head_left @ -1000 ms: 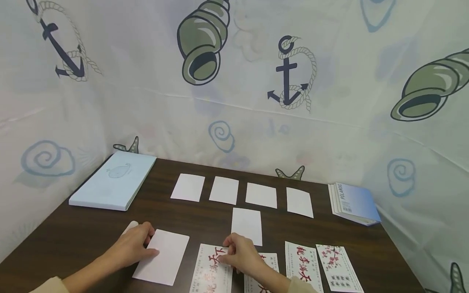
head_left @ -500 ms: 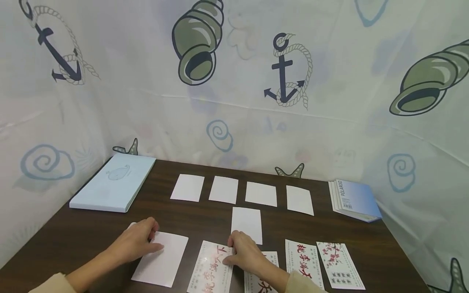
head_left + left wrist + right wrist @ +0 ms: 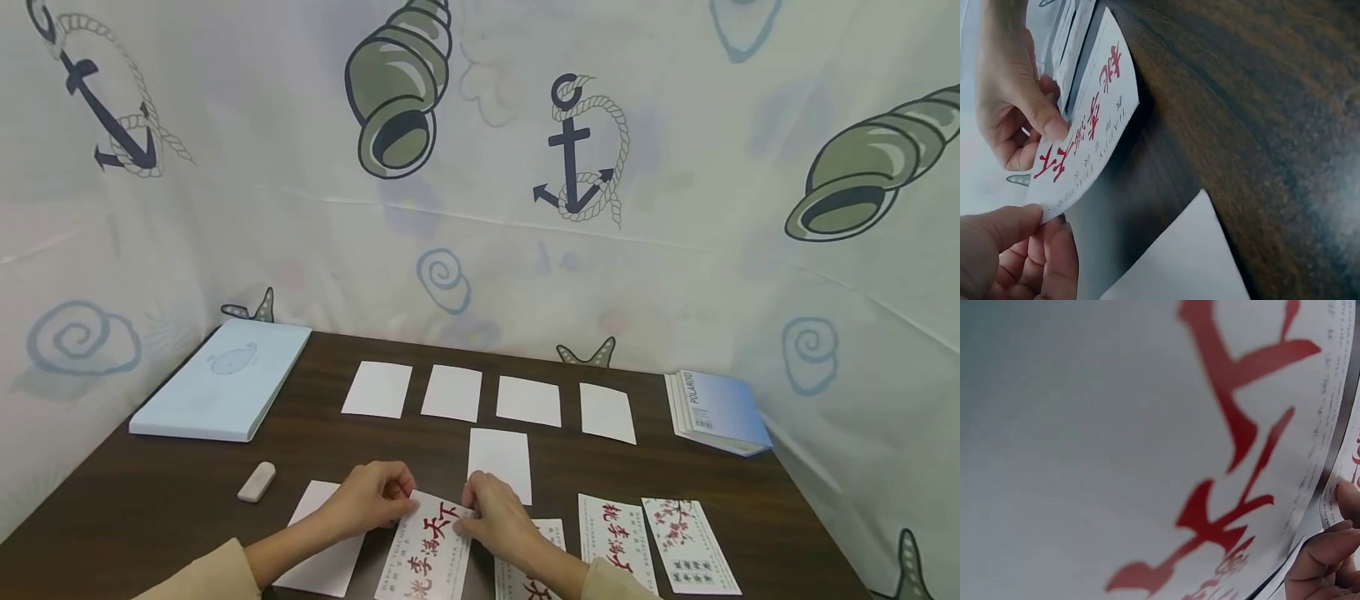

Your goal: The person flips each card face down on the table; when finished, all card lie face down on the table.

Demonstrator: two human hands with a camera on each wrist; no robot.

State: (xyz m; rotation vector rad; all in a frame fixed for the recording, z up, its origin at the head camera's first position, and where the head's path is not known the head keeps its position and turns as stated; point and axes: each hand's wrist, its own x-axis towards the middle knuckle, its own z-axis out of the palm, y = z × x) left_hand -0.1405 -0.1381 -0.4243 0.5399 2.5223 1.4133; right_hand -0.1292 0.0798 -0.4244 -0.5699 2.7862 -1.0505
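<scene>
In the head view, a white card with red calligraphy [image 3: 427, 550] is held by its upper corners. My left hand [image 3: 371, 500] pinches the upper left corner between thumb and fingers. At the upper right corner my right hand [image 3: 498, 517] grips the same card. From the left wrist view, the card [image 3: 1094, 125] bends slightly and its near edge stands over the dark table. A blank white card [image 3: 330, 558] lies partly under my left forearm. Another calligraphy card [image 3: 551, 533] is partly hidden by my right forearm. The right wrist view is filled by red characters on white card [image 3: 1116, 425].
Several blank cards, one a white card [image 3: 498, 467], lie farther back. To the right are a calligraphy card [image 3: 611, 533] and a blossom-printed card [image 3: 690, 546]. A small white rounded block [image 3: 257, 482], a pale blue box [image 3: 217, 383] and a POLAROID-labelled stack [image 3: 720, 412] also rest on the table.
My left hand has moved right from the blank card to the calligraphy card's corner, uncovering the small white block. My right hand stays at the other corner.
</scene>
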